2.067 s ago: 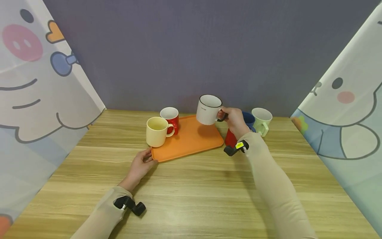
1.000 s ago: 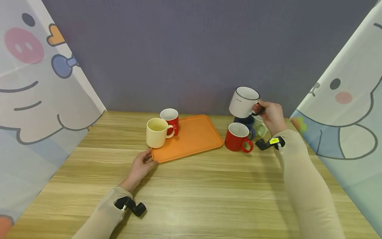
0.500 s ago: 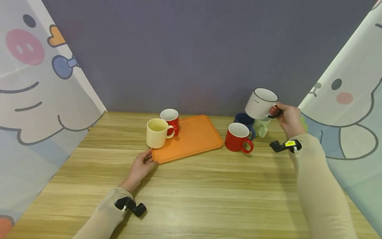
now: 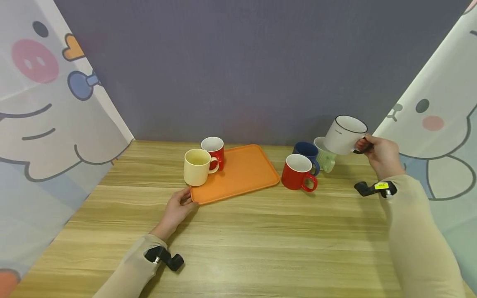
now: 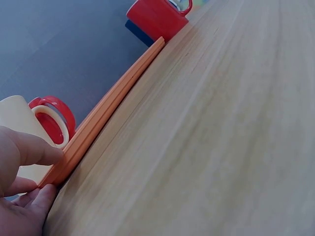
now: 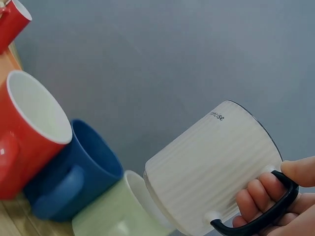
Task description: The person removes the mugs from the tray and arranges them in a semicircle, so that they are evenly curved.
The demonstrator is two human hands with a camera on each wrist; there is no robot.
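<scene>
My right hand [image 4: 384, 155] grips the black handle of a white ribbed mug [image 4: 343, 137] with a dark rim. It is held above the table, tilted slightly, close to a pale green mug [image 4: 325, 159]; in the right wrist view the white mug [image 6: 211, 167] partly covers the green one. Left of these stand a blue mug [image 4: 305, 150] and a red mug [image 4: 294, 176]. My left hand [image 4: 177, 209] holds the near left corner of an orange tray [image 4: 242, 169], with thumb and fingers about its edge. A yellow mug [image 4: 195, 169] and another red mug [image 4: 220, 151] stand at the tray's left end.
A wooden table [image 4: 238, 248] extends toward me in front of the tray. Behind it rises a grey-purple wall [image 4: 238, 74]. Curtains with cartoon animals hang at the left [image 4: 48, 124] and right. Each wrist wears a black camera mount.
My right hand has carried the white mug from over the tray rightward, past the red and blue mugs, and slightly down. The left hand and the tray have stayed in place.
</scene>
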